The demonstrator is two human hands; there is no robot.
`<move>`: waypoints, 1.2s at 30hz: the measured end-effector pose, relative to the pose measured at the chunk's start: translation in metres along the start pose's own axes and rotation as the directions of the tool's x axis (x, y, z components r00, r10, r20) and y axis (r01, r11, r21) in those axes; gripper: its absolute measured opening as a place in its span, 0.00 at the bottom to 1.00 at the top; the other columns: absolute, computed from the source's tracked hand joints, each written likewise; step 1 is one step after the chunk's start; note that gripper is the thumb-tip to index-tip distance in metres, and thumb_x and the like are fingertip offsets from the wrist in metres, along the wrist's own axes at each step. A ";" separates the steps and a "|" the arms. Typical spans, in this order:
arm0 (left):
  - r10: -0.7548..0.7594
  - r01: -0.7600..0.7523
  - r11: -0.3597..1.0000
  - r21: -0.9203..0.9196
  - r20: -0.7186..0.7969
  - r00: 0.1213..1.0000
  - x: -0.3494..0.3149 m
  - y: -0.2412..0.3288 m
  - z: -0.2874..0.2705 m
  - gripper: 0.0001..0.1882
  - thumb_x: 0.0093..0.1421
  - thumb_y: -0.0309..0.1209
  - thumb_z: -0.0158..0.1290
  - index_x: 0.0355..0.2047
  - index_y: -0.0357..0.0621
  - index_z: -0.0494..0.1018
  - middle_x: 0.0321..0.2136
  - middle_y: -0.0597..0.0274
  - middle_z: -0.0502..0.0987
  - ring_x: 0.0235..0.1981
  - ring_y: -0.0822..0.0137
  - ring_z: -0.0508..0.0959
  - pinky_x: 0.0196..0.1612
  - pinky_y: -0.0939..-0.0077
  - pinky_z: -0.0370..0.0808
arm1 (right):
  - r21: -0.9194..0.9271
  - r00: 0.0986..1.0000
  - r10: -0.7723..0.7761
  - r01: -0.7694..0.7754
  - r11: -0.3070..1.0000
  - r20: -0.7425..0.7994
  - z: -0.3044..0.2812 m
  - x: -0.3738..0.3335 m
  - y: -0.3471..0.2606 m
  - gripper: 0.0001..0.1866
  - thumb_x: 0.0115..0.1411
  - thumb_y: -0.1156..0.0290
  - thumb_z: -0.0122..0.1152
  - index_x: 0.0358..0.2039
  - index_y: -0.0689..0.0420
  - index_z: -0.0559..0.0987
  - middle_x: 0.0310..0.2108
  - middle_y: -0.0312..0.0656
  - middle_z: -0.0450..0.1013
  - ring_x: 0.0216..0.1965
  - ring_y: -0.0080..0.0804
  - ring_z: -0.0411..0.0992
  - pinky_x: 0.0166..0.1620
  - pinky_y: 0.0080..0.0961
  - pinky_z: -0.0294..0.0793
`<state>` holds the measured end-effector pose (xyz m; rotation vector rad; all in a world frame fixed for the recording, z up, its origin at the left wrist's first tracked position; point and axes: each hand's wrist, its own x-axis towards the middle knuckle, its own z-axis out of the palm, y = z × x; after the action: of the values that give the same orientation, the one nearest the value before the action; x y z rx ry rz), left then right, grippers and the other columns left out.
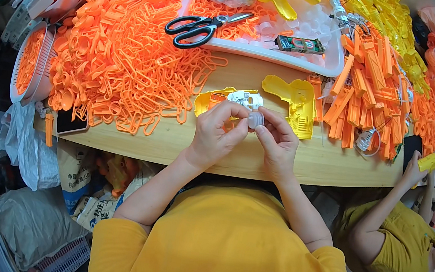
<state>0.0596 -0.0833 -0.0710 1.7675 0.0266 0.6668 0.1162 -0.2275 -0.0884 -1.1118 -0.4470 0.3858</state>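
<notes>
Wearing a mustard-yellow T-shirt (229, 245), closest to the lens, with both bare forearms stretched to the wooden table (336, 170). Pinching with the left hand (216, 136), thumb and forefinger nearly together; pinching with the right hand (280, 148), just as narrow; holding a small translucent round cap (255, 120) between the two! Looking just past the grip: at a white plastic frame (245, 98), then at a yellow shell half (203, 100) partly behind the left hand. Right of the grip, on to a second yellow shell half (300, 114), ribbed inside facing up. Farther left, to a huge heap of orange clip-shaped links (137, 68); farther right, to a pile of orange oblong parts (368, 85). Well beyond the grip, to black-handled scissors (208, 26) by a white tray (317, 67), with a green circuit board (300, 45) to their right.
</notes>
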 end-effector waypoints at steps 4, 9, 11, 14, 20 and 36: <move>-0.059 0.059 0.998 0.024 0.012 0.998 -0.002 0.010 0.001 0.03 0.58 0.20 0.55 0.33 0.36 0.73 0.31 0.60 0.78 0.33 0.71 0.78 0.39 0.78 0.75 | -0.004 1.000 0.005 -0.005 1.000 0.013 0.001 0.000 -0.003 0.19 0.60 0.81 0.58 0.53 0.64 0.74 0.46 0.41 0.71 0.44 0.26 0.73 0.50 0.23 0.73; 0.019 -0.018 0.997 0.080 -0.010 1.000 -0.005 0.008 0.002 0.03 0.58 0.20 0.55 0.33 0.36 0.73 0.30 0.59 0.78 0.31 0.70 0.78 0.37 0.78 0.75 | -0.026 0.999 -0.012 0.014 1.000 0.047 0.002 -0.001 -0.004 0.19 0.60 0.82 0.57 0.53 0.65 0.75 0.46 0.41 0.70 0.43 0.27 0.73 0.50 0.23 0.73; 0.023 -0.022 0.996 0.088 -0.004 1.000 -0.006 0.006 0.001 0.03 0.58 0.20 0.54 0.33 0.36 0.73 0.30 0.59 0.77 0.31 0.70 0.78 0.37 0.78 0.75 | -0.008 0.996 -0.058 0.058 0.998 0.070 0.001 -0.002 -0.002 0.19 0.61 0.81 0.58 0.53 0.65 0.74 0.46 0.42 0.70 0.43 0.27 0.73 0.49 0.24 0.73; 0.038 -0.041 0.994 0.097 0.036 0.999 -0.006 0.007 -0.003 0.03 0.58 0.19 0.54 0.33 0.36 0.72 0.30 0.61 0.77 0.30 0.71 0.77 0.38 0.78 0.75 | -0.009 0.995 -0.045 0.046 0.999 0.090 0.000 -0.001 -0.006 0.18 0.62 0.82 0.57 0.53 0.62 0.75 0.45 0.40 0.69 0.46 0.27 0.72 0.51 0.25 0.75; -0.263 0.269 0.907 -0.325 0.063 0.963 -0.004 0.001 -0.012 0.11 0.54 0.19 0.57 0.39 0.36 0.75 0.37 0.57 0.79 0.37 0.69 0.79 0.39 0.74 0.76 | -0.014 0.992 0.043 -0.042 0.999 0.119 -0.003 0.006 -0.015 0.23 0.58 0.82 0.62 0.54 0.62 0.70 0.45 0.40 0.70 0.43 0.25 0.71 0.48 0.22 0.73; 0.240 -0.358 0.843 0.403 0.313 0.919 -0.004 0.002 -0.016 0.22 0.44 0.20 0.62 0.42 0.40 0.74 0.34 0.58 0.77 0.36 0.57 0.76 0.42 0.64 0.71 | -0.407 0.972 0.218 -0.167 0.898 0.083 -0.008 0.002 -0.009 0.04 0.60 0.76 0.62 0.34 0.64 0.80 0.36 0.35 0.74 0.37 0.18 0.72 0.40 0.16 0.73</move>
<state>0.0484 -0.0711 -0.0689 2.3327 -0.3015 0.6924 0.1225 -0.2367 -0.0830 -1.5422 -0.5444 0.5591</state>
